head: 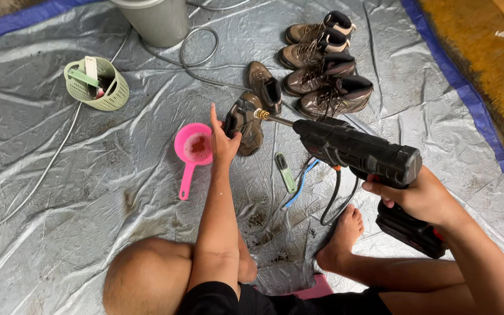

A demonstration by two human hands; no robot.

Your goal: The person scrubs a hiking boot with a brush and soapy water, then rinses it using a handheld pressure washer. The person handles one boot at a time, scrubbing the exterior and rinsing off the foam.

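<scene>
My left hand (223, 140) grips a muddy brown boot (246, 125) by its opening and holds it tilted on the grey tarp (88, 169). A black spray gun (360, 154) with a brass nozzle is gripped in my right hand (418, 195), and the nozzle tip sits right at the boot's upper. A second brown boot (265, 86) lies just behind the held one. My bare knee and foot rest on the tarp below.
Several more brown boots (322, 64) stand in a row at the back right. A pink scoop (192, 153), a small green brush (286, 172), a green basket (97, 84), a grey bucket (156, 20) and hoses lie around.
</scene>
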